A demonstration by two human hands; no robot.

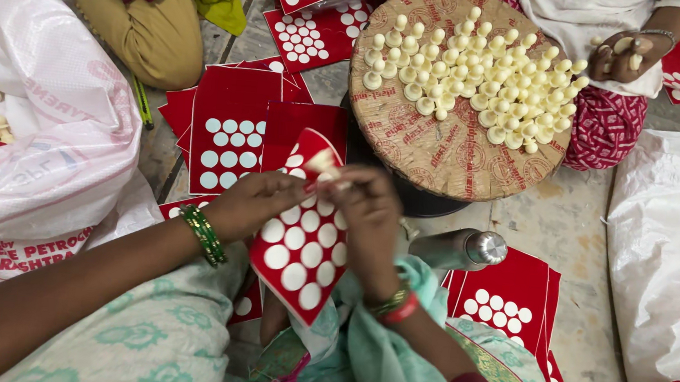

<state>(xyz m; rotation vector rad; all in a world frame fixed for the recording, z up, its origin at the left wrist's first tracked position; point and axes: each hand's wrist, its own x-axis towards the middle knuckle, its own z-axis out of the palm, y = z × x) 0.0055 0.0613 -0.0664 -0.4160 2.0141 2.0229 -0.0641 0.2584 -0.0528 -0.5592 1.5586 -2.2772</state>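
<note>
While the left hand (253,204) grips the red sticker sheet (302,245), the right hand (367,210) pinches a small cream piece (324,163).

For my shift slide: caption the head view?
Both hands, left hand and right hand, hold a red dotted sheet beside a round tray.

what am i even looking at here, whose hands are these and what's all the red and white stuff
This is one view from a camera worn on a person's head, looking down at their own hands. The left hand and right hand hold a red sheet with white dots and pinch a small pale piece at its top. Ahead, a round tray carries many cream cup-shaped pieces. More red sheets lie on the floor beside a metal bottle and white sacks. Another person's hand holds a few pieces.
</note>
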